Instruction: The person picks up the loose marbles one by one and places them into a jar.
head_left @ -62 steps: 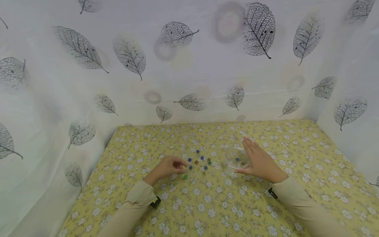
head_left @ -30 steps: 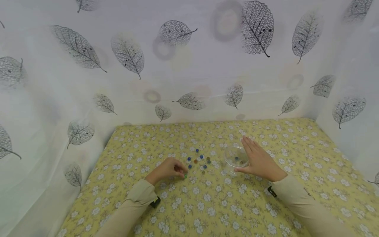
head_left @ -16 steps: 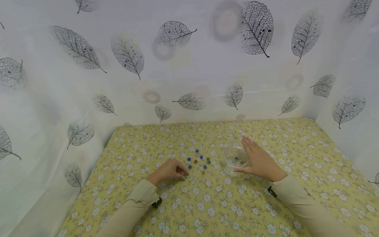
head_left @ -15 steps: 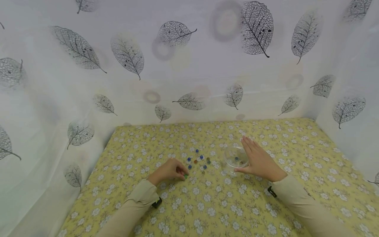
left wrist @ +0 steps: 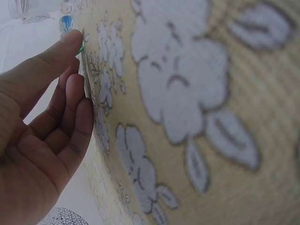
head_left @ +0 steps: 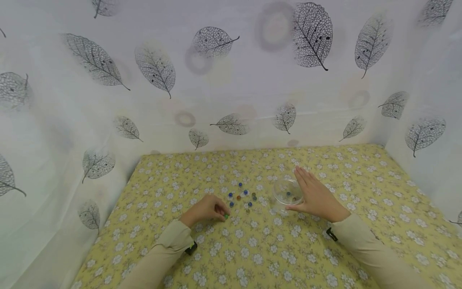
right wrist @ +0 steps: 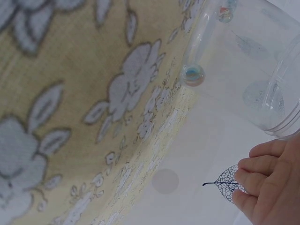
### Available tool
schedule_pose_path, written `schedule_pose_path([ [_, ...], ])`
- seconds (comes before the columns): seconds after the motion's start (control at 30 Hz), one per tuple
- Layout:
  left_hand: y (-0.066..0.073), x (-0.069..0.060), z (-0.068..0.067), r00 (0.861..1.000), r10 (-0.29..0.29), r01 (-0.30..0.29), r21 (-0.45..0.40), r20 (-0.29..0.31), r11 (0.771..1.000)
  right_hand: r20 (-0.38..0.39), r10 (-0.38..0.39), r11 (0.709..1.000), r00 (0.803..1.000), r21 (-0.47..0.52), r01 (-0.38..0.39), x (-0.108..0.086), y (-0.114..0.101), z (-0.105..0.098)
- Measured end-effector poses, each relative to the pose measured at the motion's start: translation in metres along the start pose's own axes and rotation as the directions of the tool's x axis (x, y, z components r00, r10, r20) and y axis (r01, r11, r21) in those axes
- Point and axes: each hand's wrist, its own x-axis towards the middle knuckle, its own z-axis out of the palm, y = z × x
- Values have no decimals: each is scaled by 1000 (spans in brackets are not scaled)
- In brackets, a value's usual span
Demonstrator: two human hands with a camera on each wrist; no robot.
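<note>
On the flowered cloth, my left hand (head_left: 207,208) has its thumb and forefinger at a small green marble (head_left: 226,216). The left wrist view shows the green marble (left wrist: 81,48) mostly hidden behind the thumb tip, the other fingers loosely bent. A clear round jar (head_left: 279,202) stands upright to the right, mouth up, with a few marbles inside. Against its right side rests my right hand (head_left: 318,197), fingers straight and thumb spread along the near side. In the right wrist view, a marble (right wrist: 192,75) shows through the jar wall near the bottom.
Between the hands lie several loose marbles, among them a blue marble (head_left: 240,184), an orange marble (head_left: 238,197) and a greenish marble (head_left: 254,198). The yellow flowered cloth (head_left: 252,257) covers the table. A white leaf-print sheet (head_left: 231,88) hangs behind and at both sides.
My left hand has lowered its fingers and closed thumb and forefinger on the green marble, which stays at nearly the same spot. The right hand and jar have not visibly moved.
</note>
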Motion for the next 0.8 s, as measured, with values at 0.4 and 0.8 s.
schedule_pose_path([
  [0.4, 2, 0, 0, 1000, -26, 26, 7, -6, 1000, -5, -1, 1000, 1000, -7, 1, 0, 3, 4],
  [0.8, 3, 0, -1, 999, -50, 50, -20, -11, 999, 4, 5, 1000, 1000, 15, -6, 0, 3, 4],
])
